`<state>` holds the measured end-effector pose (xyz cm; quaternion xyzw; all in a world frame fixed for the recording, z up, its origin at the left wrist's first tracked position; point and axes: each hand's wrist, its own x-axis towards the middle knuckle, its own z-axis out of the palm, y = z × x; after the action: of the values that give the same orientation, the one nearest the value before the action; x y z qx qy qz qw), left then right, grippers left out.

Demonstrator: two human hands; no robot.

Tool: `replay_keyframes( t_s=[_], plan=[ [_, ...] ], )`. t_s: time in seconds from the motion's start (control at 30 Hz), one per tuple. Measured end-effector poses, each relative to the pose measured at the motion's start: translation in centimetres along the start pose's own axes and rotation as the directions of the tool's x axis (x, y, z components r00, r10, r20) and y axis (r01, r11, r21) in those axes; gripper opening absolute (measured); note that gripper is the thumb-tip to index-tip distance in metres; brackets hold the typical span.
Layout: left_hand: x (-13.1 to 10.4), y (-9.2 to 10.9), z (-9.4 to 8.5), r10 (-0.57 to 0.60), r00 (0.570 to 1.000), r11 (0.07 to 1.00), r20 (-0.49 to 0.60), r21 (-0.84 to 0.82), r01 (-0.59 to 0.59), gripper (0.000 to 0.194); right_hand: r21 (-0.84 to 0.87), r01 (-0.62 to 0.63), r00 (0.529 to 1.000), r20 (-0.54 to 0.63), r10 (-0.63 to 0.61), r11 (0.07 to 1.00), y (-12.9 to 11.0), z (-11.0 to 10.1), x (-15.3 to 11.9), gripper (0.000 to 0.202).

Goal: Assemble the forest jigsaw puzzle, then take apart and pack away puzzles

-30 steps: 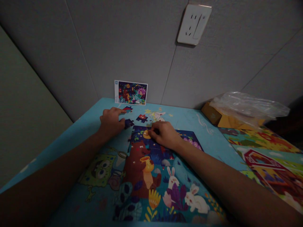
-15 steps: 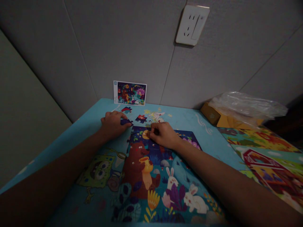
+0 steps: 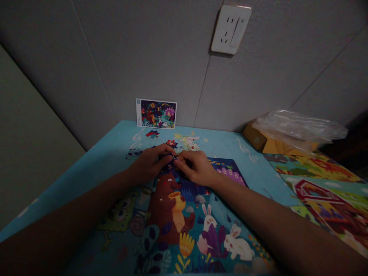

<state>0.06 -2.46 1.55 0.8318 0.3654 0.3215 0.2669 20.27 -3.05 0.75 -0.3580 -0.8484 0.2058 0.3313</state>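
My left hand (image 3: 153, 163) and my right hand (image 3: 197, 165) meet above the upper left part of a jigsaw puzzle (image 3: 195, 230). Fingers of both are pinched round a small dark puzzle piece (image 3: 173, 155), seen edge-on and tilted between the fingertips. Whether it is one piece or two, I cannot tell. The joined puzzle shows a brown bear, white rabbits and yellow flowers; my right hand and forearm cover some of its upper part. Beyond my hands lie a loose red and blue piece (image 3: 152, 134) and another loose piece (image 3: 171, 143), partly hidden by my left hand.
A picture card (image 3: 156, 114) leans on the grey wall at the back. To the right, clear plastic wrap (image 3: 299, 126) rests over a yellow box (image 3: 257, 140), near another colourful picture (image 3: 324, 199). The blue tabletop (image 3: 224, 143) bears printed cartoons. A wall socket (image 3: 231, 30) is above.
My left hand has moved right with its dark piece, up to my right hand. My right hand has shifted slightly, and the fingertips of both now come together over the puzzle's upper left.
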Motion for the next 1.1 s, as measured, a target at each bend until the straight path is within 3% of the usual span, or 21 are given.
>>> replay_keyframes(
  t_s=[0.2, 0.3, 0.5, 0.6, 0.7, 0.9, 1.0, 1.1],
  plan=[
    [-0.2, -0.2, -0.7, 0.016, 0.996, 0.998, 0.086, 0.054, -0.021, 0.042, 0.058, -0.115, 0.985, -0.121, 0.121, 0.992, 0.5, -0.4, 0.2, 0.026],
    [-0.2, -0.3, -0.6, 0.02, 0.995, 0.999, 0.094, 0.041, -0.024, 0.047, 0.051, -0.125, 0.984, -0.118, 0.13, 0.991, 0.6, -0.4, 0.3, 0.026],
    [-0.1, -1.0, -0.4, 0.047, 0.997, 0.971, 0.053, 0.234, -0.058, 0.043, 0.069, -0.163, 0.981, -0.097, 0.169, 0.984, 0.8, -0.2, 0.4, 0.026],
    [-0.1, -1.0, -0.4, 0.047, 0.998, 0.97, 0.037, 0.236, -0.054, 0.047, 0.012, -0.136, 0.989, -0.065, 0.136, 0.991, 0.9, -0.2, 0.5, 0.028],
    [0.0, -0.7, -0.5, 0.029, 0.999, 0.984, -0.045, 0.176, -0.02, 0.049, -0.049, -0.103, 0.994, -0.04, 0.101, 0.994, 0.9, -0.3, 0.5, 0.031],
    [0.3, -0.3, -1.1, 0.004, 0.961, 0.979, -0.278, 0.195, 0.052, 0.027, -0.074, -0.056, 0.988, 0.139, 0.066, 0.996, 0.6, -0.3, 0.5, 0.029],
    [0.5, -0.7, -1.4, -0.054, 0.923, 0.957, -0.382, 0.243, 0.156, 0.028, -0.107, -0.057, 0.994, 0.083, 0.066, 0.993, 0.7, -0.2, 0.5, 0.023],
    [0.6, -1.5, -1.6, -0.136, 0.906, 0.917, -0.401, 0.296, 0.269, 0.03, -0.166, -0.071, 0.997, -0.047, 0.064, 0.984, 1.1, 0.0, 0.5, 0.011]
  ],
)
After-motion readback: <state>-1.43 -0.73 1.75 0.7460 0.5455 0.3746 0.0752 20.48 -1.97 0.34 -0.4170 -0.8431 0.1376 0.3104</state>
